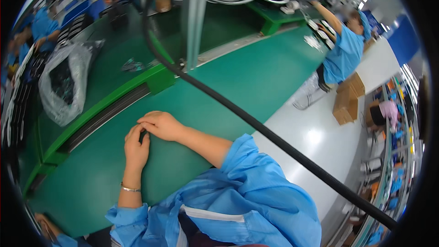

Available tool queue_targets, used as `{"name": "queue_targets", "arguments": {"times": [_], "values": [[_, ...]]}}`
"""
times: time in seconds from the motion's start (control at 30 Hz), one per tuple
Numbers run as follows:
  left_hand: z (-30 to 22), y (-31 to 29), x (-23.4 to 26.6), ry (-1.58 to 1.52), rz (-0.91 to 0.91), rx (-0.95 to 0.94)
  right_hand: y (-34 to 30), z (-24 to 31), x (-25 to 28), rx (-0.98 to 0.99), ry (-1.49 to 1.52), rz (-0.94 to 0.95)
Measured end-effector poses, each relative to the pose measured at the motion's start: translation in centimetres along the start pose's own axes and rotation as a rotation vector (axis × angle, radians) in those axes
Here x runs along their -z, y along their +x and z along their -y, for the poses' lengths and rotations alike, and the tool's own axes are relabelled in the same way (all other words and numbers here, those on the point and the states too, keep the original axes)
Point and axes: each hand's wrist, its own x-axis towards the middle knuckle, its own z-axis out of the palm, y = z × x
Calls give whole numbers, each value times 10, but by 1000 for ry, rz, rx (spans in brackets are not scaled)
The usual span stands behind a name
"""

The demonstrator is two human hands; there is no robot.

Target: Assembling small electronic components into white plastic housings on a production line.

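Note:
My left hand [136, 146] lies on the green work table [215, 110], its thumb apart from its loosely bent fingers. A metal bracelet [130, 188] circles the left wrist. My right hand [163, 125] reaches in from the right, and its fingers rest across the tips of the left ones. Nothing shows in either hand, though the overlap hides some of the left fingertips. Both hands are close to the raised green edge [105, 105] of the conveyor.
A clear plastic bag of dark parts [64, 82] lies on the conveyor, beside small loose parts [132, 65]. A thick black cable [256, 123] crosses diagonally. A metal post [194, 23] stands ahead. One co-worker [344, 50] works at far right; another's hand [48, 226] shows at lower left.

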Motion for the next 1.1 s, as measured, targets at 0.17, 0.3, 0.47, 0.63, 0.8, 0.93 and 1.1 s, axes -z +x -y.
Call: {"name": "queue_targets", "arguments": {"times": [0.17,0.3,0.47,0.63,0.8,0.93,1.1], "values": [[6,3,-7,5,0,-94,-4,-3,4,15,-38,-19],[1,-3,-2,19,-25,-76,-7,1,1,-62,-47,-1],[2,-8,-2,-4,9,-36,-8,4,1,-75,-12,36],[10,-6,-5,37,-41,-66,-7,-8,-2,-31,-64,30],[28,3,2,-210,3,-109,0,-7,-4,-287,207,55],[50,2,37,-774,156,204,3,-9,3,-310,177,79],[86,-43,103,-168,-78,271,4,-9,4,-272,144,113]]}}
